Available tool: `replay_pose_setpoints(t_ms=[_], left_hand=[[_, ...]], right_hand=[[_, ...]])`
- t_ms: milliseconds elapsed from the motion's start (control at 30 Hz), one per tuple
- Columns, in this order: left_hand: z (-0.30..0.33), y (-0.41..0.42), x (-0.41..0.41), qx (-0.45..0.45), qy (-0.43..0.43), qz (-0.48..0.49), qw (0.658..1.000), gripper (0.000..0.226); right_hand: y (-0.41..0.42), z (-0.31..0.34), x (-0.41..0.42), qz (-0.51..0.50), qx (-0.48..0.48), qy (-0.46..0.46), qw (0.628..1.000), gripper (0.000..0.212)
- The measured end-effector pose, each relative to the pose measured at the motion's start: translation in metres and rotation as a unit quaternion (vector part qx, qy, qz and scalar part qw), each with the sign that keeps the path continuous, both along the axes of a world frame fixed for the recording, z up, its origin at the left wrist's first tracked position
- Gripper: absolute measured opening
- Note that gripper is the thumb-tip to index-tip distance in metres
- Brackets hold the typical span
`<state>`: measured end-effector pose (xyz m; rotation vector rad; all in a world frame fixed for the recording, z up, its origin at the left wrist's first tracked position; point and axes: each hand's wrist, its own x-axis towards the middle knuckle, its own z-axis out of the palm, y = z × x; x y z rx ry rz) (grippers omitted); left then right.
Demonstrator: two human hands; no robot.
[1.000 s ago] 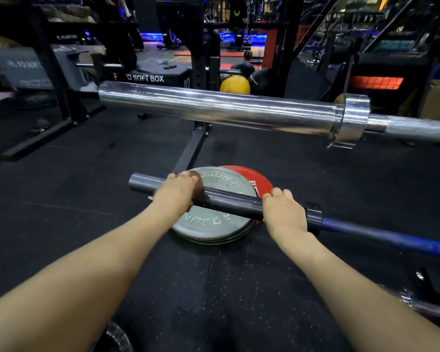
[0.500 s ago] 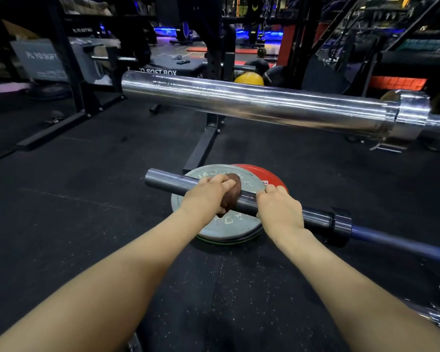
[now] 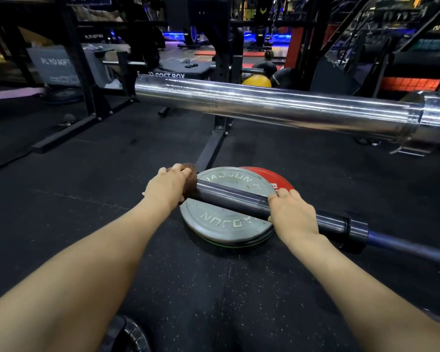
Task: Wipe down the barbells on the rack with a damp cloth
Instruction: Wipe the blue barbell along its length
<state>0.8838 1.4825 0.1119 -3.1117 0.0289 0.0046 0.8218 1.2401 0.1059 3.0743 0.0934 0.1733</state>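
Note:
A dark steel barbell sleeve (image 3: 234, 199) runs from centre left down to the right, ending in a collar and a blue shaft (image 3: 404, 245). My left hand (image 3: 167, 185) grips a brown cloth (image 3: 190, 177) wrapped over the sleeve's free left end, which the cloth and hand hide. My right hand (image 3: 294, 215) curls over the sleeve near the collar. A second, chrome barbell sleeve (image 3: 272, 106) crosses above both hands, untouched.
A grey weight plate (image 3: 221, 224) lies on a red plate (image 3: 272, 177) on the black rubber floor under the dark sleeve. A black rack upright and foot (image 3: 214, 141) stands behind them. Plyo soft boxes (image 3: 54, 64) and a yellow ball (image 3: 257, 80) sit further back.
My left hand has slid the brown cloth leftward along the dark sleeve to its free end. My right hand has stayed gripping the sleeve near the collar. The camera has moved closer.

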Motion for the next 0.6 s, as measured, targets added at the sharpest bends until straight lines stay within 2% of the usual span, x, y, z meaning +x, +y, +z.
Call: replay_pose_setpoints(t_ms=[233,400,500,600], left_hand=[[0.007,0.028,0.011,-0.006,-0.009,0.051,0.999,0.053],[0.007,0.032,0.009,-0.059,-0.019,0.116,0.991,0.045],[-0.001,0.011,-0.002,-0.021,-0.073,0.088,0.993,0.037],[-0.011,-0.018,-0.011,-0.002,-0.076,0.020,0.997,0.042]], right_hand=[[0.003,0.001,0.001,-0.001,-0.008,0.007,1.000,0.027],[0.004,0.003,0.003,0.006,-0.013,0.011,1.000,0.028],[0.006,0.003,0.002,0.006,-0.018,0.005,1.000,0.029],[0.005,0.003,0.001,0.008,-0.025,0.004,1.000,0.027]])
